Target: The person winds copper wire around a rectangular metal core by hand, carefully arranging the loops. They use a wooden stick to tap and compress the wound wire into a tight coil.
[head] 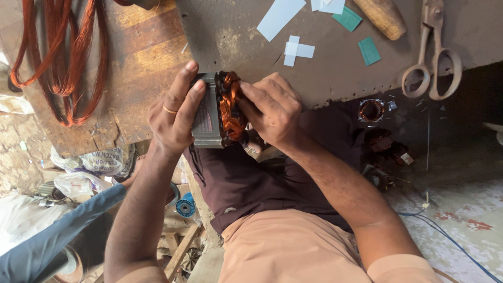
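Note:
A grey metal motor stator (205, 112) with copper windings (230, 107) sits at the near edge of a worn brown workbench (335, 73). My left hand (173, 112), with a ring on one finger, grips the stator's metal body from the left, thumb on top. My right hand (272, 107) is on the right side, its fingertips pressing on the copper winding. The far side of the stator is hidden by my hands.
On the bench lie large scissors (432, 57), a wooden handle (381, 17), and white (280, 17) and green paper strips (369, 51). Loops of copper wire (63, 57) rest on a wooden board at left. Another wound stator (371, 110) lies below. A person's grey-blue sleeve (50, 241) is lower left.

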